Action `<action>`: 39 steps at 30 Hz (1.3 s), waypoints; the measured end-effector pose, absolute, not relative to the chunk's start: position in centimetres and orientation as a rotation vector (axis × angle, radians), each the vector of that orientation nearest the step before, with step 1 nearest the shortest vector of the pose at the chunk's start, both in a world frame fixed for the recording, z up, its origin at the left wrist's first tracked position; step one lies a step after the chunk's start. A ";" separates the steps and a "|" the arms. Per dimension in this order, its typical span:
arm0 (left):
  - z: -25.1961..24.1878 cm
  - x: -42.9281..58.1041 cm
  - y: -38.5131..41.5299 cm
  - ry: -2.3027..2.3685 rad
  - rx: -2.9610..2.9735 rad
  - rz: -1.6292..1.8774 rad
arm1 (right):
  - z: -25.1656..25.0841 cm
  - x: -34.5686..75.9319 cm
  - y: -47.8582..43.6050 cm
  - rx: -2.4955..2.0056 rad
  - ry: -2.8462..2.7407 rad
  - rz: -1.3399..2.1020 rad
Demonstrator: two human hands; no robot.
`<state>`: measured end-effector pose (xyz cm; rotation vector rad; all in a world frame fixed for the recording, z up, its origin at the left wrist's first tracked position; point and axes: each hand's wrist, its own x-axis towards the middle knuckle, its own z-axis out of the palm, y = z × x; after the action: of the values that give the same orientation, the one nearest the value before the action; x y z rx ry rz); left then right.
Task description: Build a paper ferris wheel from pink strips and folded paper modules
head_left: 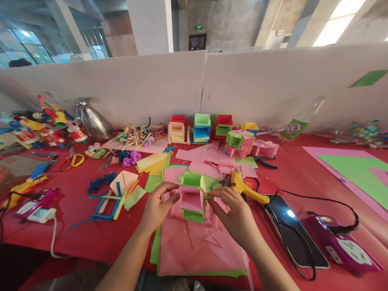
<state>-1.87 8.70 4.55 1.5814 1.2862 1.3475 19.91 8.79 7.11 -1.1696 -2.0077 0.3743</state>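
Note:
My left hand (157,206) and my right hand (235,214) together hold a folded paper piece (192,197) made of pink and green open boxes. The left fingers pinch its left side, the right fingers its right side. It hovers just above a stack of pink and green paper sheets (197,246) on the red table (91,234). A yellow glue gun (247,189) lies just beyond my right hand.
Several finished paper boxes (201,127) stand by the white partition, with pink offcuts (209,159) before them. A tablet (292,230) and purple power strip (345,244) lie right. Scissors (72,159), sticks (136,137), a metal jug (92,119) and bottles sit left.

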 end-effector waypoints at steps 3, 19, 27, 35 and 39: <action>4.5 -2.1 8.4 1.293 1.596 1.374 | 7.0 19.7 8.4 -1.196 -1.968 0.385; 3.4 -2.2 8.0 1.323 1.539 1.343 | 6.6 18.7 8.1 -1.251 -1.899 0.372; 3.4 -2.3 8.0 1.345 1.582 1.365 | 6.5 18.7 7.8 -1.258 -1.852 0.438; 6.5 -1.7 9.6 1.312 1.650 1.350 | 8.6 20.3 10.0 -1.330 -1.664 0.691; 7.8 -1.0 12.3 1.167 1.553 1.407 | 9.5 20.6 12.3 -1.242 -1.634 0.867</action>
<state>-1.03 12.32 7.79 1.5527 1.1666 1.4075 20.60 12.31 9.47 -1.2420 -1.6336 0.8672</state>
